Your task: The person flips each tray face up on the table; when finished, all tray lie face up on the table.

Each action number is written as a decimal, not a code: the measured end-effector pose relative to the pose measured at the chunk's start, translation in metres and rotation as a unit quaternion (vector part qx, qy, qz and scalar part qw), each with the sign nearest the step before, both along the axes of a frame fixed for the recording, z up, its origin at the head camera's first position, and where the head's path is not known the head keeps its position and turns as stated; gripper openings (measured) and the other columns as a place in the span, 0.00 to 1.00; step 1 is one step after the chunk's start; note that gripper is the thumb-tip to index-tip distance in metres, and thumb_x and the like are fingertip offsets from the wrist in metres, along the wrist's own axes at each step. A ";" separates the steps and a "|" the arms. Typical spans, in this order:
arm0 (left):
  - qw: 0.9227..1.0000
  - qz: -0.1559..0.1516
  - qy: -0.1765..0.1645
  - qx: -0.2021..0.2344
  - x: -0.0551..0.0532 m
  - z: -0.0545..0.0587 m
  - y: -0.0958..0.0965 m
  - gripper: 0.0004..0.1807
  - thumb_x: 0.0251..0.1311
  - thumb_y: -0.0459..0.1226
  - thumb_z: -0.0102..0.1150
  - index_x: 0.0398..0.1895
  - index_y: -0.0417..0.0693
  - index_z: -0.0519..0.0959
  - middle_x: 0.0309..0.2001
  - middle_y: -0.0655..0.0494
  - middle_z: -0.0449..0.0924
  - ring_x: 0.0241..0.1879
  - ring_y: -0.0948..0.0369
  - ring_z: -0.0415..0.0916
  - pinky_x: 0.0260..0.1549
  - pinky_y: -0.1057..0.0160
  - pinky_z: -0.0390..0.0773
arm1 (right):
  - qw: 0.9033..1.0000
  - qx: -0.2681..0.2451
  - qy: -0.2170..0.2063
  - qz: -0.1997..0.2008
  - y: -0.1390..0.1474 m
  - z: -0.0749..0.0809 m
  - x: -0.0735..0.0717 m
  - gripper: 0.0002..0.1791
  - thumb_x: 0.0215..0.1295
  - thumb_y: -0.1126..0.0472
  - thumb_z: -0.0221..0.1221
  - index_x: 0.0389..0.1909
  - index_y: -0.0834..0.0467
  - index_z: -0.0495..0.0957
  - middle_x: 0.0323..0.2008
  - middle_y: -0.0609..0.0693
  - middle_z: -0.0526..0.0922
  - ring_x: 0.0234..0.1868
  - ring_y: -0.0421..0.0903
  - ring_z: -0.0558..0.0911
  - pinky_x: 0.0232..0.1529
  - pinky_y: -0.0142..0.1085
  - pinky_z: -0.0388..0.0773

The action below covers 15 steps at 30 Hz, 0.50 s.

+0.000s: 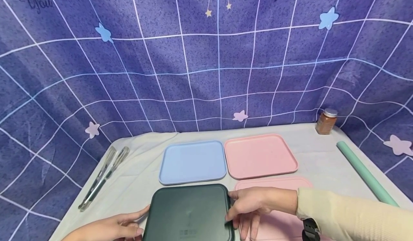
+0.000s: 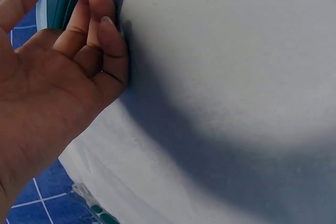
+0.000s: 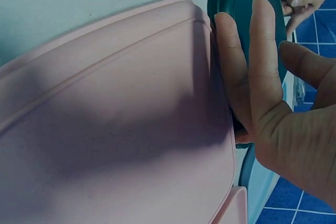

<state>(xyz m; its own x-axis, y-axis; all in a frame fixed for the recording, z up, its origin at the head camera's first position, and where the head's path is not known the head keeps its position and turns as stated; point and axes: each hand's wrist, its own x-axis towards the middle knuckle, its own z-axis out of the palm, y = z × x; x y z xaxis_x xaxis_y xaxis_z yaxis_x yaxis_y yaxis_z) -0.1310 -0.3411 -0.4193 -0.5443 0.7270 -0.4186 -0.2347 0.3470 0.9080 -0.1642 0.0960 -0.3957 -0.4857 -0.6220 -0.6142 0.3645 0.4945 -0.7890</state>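
A dark green rectangular tray (image 1: 190, 208) is at the front middle, its broad flat face up, with small faint marks near the front. My left hand (image 1: 109, 228) holds its left edge; in the left wrist view the fingers bend in at the green rim (image 2: 62, 1). On the opposite side, my right hand (image 1: 258, 201) grips the right edge with thumb and fingers, and the lower fingers hang over a pink tray (image 1: 284, 221). That pink tray, partly hidden by the right arm, fills much of the right wrist view.
Behind the green tray lie a light blue tray (image 1: 193, 162) and another pink tray (image 1: 261, 156), side by side. Metal tongs (image 1: 102, 180) lie at the left edge. A mint-green roll (image 1: 366, 173) and a small jar with brown contents (image 1: 326, 122) are at the right.
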 end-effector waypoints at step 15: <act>0.999 0.029 0.013 -0.018 -0.001 0.025 -0.001 0.38 0.78 0.36 0.41 0.79 0.40 0.33 0.40 0.51 0.84 0.37 0.64 0.81 0.36 0.66 0.80 | 1.000 0.025 0.015 -0.009 -0.009 -0.001 0.001 0.52 0.63 0.59 0.64 0.77 0.66 0.40 0.27 0.57 0.84 0.21 0.52 0.87 0.18 0.40 0.82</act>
<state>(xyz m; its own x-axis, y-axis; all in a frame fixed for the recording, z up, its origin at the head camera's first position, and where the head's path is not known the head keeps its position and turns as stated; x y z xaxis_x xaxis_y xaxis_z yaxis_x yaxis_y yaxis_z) -0.1323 -0.3421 -0.3939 -0.5961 0.6791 -0.4283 -0.2308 0.3660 0.9015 -0.1632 0.0872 -0.3965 -0.5150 -0.5819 -0.6294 0.3493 0.5280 -0.7741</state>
